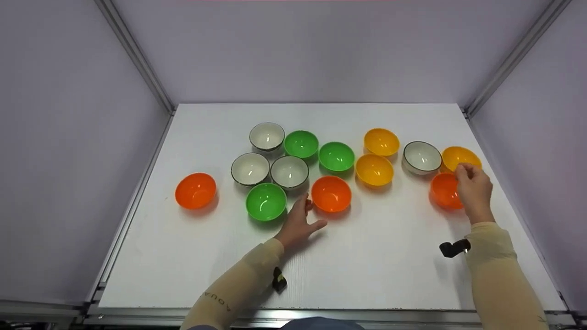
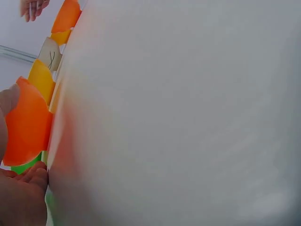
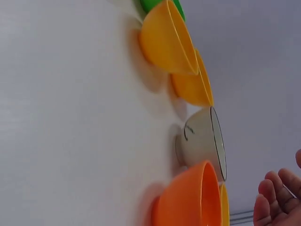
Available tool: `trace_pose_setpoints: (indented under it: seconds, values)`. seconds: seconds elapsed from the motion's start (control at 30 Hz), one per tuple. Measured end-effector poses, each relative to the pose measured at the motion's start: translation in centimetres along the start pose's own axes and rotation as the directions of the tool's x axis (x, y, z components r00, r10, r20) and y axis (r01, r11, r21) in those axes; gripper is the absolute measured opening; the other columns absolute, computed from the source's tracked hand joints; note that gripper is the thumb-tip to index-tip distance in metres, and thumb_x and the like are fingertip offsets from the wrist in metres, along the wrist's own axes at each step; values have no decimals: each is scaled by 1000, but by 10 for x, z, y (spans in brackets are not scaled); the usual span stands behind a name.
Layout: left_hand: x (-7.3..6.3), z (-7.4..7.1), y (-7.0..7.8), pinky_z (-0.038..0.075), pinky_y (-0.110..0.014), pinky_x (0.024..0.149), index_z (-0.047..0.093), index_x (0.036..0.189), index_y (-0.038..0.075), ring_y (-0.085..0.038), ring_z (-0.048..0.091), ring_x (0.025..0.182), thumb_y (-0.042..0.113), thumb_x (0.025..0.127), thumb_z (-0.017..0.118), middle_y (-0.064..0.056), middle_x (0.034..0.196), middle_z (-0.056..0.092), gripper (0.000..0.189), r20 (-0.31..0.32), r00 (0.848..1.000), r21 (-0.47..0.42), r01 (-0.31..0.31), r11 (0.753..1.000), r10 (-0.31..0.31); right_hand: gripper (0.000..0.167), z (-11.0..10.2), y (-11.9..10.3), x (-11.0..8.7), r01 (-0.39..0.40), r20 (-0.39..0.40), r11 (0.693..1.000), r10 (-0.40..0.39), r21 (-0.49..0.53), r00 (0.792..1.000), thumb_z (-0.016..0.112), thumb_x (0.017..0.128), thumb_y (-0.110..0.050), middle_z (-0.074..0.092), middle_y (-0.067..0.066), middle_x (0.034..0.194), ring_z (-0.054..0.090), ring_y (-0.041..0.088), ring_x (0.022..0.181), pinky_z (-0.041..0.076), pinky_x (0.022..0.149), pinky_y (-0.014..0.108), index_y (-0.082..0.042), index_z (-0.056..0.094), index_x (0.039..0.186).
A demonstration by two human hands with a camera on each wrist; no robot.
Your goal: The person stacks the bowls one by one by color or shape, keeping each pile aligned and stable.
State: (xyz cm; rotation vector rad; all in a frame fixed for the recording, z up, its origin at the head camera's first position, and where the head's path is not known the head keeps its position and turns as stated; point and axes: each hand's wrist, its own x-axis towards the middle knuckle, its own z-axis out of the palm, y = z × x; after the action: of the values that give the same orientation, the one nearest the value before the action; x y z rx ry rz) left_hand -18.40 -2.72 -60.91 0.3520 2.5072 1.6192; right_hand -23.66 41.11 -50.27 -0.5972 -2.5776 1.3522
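An orange bowl [image 1: 331, 194] stands upright at mid-table. My left hand [image 1: 298, 223] is at its near left side, thumb and fingers spread apart. In the left wrist view, the thumb overlaps the wall of this orange bowl [image 2: 29, 125] and the other fingers lie low beside it. Just left of that hand is a green bowl [image 1: 266, 202]. At the right, my right hand [image 1: 475, 190] is raised over the edge of another orange bowl [image 1: 445, 190]. Its fingers are loosely bent with nothing in them, apart from the orange bowl [image 3: 186, 200] in the right wrist view.
Behind the right orange bowl are a yellow bowl [image 1: 461, 158] and a white dark-rimmed bowl [image 1: 422, 158]. Two yellow bowls [image 1: 374, 170] stand right of centre. More white bowls [image 1: 250, 169] and green bowls [image 1: 336, 156] cluster left of centre. A third orange bowl [image 1: 196, 191] sits alone at left.
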Motion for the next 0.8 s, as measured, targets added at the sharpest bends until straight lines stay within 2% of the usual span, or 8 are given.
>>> trace_pose_setpoints:
  seconds: [0.1,0.17,0.27,0.4,0.53,0.8]
  values:
    - [-3,1,3,40,-35,105,18,151,0,-24,47,127,34,80,78,-15,143,41,100,1,1000,43,19,999,-20,57,-13,11,5,-47,-63,999,46,-18,997,42,97,-48,52,2,109,46,16,98,41,82,26,-3,51,132]
    - [-5,1,4,40,-35,105,19,151,-1,-24,47,127,35,81,78,-16,144,40,99,0,1000,74,27,997,-27,57,-20,18,6,-78,-78,997,76,-15,994,43,97,-47,50,-1,106,45,14,95,41,79,23,-4,50,134]
    - [-8,1,6,39,-35,106,21,150,-2,-25,48,127,36,82,76,-17,143,42,96,1,1000,111,15,994,-15,61,-27,27,7,-132,-58,991,131,-28,990,41,96,-50,48,-2,109,44,15,99,41,78,21,-6,46,138]
    - [-12,0,8,39,-36,106,24,148,-5,-27,48,126,34,83,74,-19,138,46,91,0,1000,118,-13,993,13,67,-32,40,8,-201,-18,979,201,-44,980,39,96,-53,45,6,126,42,21,109,42,83,24,-7,39,144]
    - [-16,-1,11,39,-36,106,27,146,-5,-28,49,125,32,85,73,-20,137,47,86,-3,1000,119,-29,992,30,71,-33,51,9,-237,0,970,237,-53,971,37,96,-56,40,12,138,42,24,113,43,85,26,-7,35,147]
    - [-18,-4,13,40,-37,104,30,145,-5,-28,51,121,31,84,74,-19,132,50,83,-33,998,137,-44,990,49,71,-28,62,10,-244,41,967,247,-73,968,36,96,-54,41,18,139,45,23,107,44,76,25,-3,37,145]
